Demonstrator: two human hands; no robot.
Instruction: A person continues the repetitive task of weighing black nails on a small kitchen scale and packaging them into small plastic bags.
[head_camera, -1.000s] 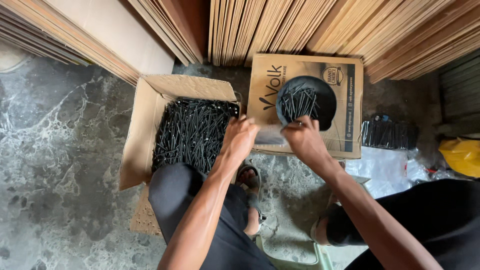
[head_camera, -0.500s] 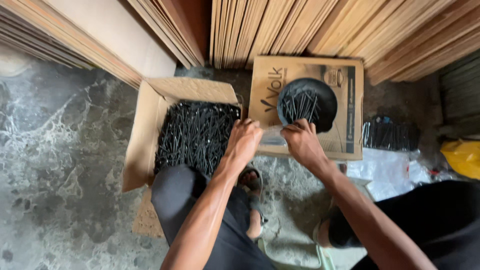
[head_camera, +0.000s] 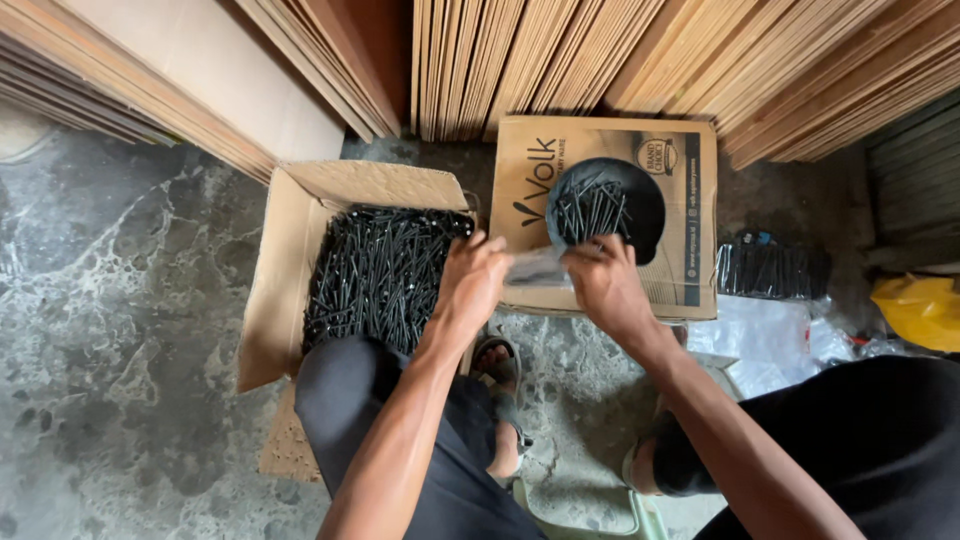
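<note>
Open cardboard box (head_camera: 300, 260) at left on the marbled floor (head_camera: 110, 330), packed full of black nails (head_camera: 380, 275). Left hand (head_camera: 472, 285) over the box's right edge, fingers curled onto a small clear plastic bag (head_camera: 535, 268); right hand (head_camera: 605, 285) pinches the bag's other end, so the bag stretches between both hands. Just behind, a black bowl (head_camera: 640, 205) with some nails sits on a closed carton (head_camera: 700, 170); plywood sheets (head_camera: 600, 60) stacked behind.

We are looking at a hardware store or timber workshop: plywood sheets (head_camera: 600, 60) are leaning upright in rows, and an open carton of black screws (head_camera: 375, 280) is sitting on the mottled concrete floor (head_camera: 120, 330).
</note>
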